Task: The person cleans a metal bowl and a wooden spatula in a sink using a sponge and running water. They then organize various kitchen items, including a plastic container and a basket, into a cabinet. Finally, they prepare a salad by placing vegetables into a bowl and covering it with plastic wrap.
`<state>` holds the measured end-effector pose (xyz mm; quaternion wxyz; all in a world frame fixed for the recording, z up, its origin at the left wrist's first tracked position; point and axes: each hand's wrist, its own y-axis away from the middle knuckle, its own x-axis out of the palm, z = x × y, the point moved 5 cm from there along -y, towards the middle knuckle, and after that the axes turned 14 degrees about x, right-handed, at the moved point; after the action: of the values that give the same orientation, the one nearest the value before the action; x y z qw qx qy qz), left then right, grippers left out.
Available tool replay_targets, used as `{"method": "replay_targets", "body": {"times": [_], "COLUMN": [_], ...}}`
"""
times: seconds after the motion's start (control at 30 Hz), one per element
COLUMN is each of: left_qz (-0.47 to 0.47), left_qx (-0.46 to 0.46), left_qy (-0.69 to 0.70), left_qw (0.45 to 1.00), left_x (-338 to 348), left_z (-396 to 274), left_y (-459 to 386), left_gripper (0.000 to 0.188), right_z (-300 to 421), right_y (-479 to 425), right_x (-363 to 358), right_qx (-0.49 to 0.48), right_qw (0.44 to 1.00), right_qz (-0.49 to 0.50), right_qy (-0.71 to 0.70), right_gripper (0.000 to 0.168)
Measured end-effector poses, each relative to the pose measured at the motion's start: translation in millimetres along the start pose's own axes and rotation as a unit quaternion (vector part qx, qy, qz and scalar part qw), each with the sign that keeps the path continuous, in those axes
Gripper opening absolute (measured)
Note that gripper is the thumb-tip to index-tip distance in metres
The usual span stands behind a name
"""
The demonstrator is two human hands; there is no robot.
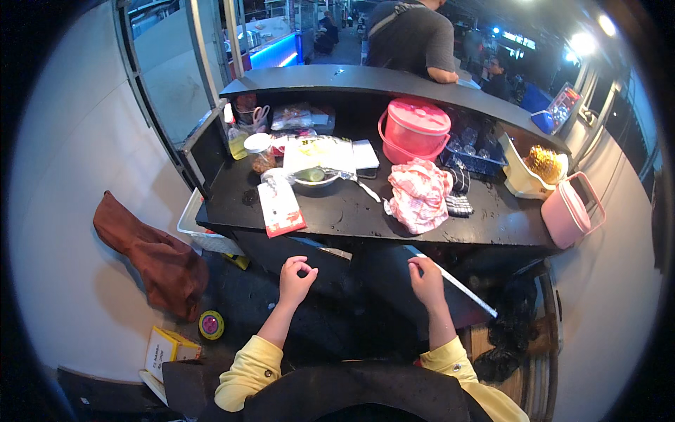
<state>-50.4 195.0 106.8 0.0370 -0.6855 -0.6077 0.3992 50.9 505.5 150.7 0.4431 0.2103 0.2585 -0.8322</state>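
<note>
My left hand (296, 282) hovers in front of the black counter (337, 211), its fingers loosely curled. A gap shows between thumb and forefinger, with nothing in it. My right hand (427, 279) is likewise half curled and appears to hold nothing. It overlaps the white edge strip (464, 293) of a dark panel; contact cannot be judged. Above it on the counter lies a crumpled red-and-white checked cloth (419, 198). Nearest my left hand is a white-and-red packet (280, 205) at the counter's front edge. Behind that, a bowl (315, 179) is partly covered by plastic.
A lidded pink bucket (414, 134), blue basket (472, 158), glass jar (260, 153) and spray bottle (237, 140) line the counter's back. A small pink bin (567, 213) stands right. Brown cloth (153, 258) hangs left. Beyond the ledge (337, 78), a person (411, 39) leans.
</note>
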Motion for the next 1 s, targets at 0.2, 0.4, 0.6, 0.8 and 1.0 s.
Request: {"method": "replay_targets", "body": {"times": [0.2,0.4,0.6,0.8,1.0], "left_qz": [-0.003,-0.036,-0.08,-0.054,-0.038], "left_qx": [-0.003,-0.019,-0.035,-0.056,-0.151], "left_qy": [0.02,0.046,-0.029,-0.006,0.107], "left_qw": [1.0,0.998,0.996,0.997,0.982], "left_x": [5.7,17.5,-3.9,-4.2,-9.3], "left_z": [21.4,20.2,30.5,43.6,84.8], "left_y": [-26.7,-82.5,-110.5,-126.9,-151.8], "left_gripper": [0.017,0.015,0.015,0.013,0.02], "right_z": [30.8,21.1,83.3,87.7,129.8], "right_y": [-44.8,-123.3,-209.3,-287.4,-325.9], "right_x": [37.2,71.4,171.3,230.7,164.3], "right_qx": [-0.045,-0.014,-0.205,-0.184,-0.13], "right_qw": [0.998,0.995,0.979,0.972,0.981], "right_qz": [0.041,0.08,0.003,0.063,-0.07], "right_qy": [-0.023,-0.066,0.019,0.129,-0.122], "right_gripper": [0.012,0.016,0.045,0.026,0.015]}}
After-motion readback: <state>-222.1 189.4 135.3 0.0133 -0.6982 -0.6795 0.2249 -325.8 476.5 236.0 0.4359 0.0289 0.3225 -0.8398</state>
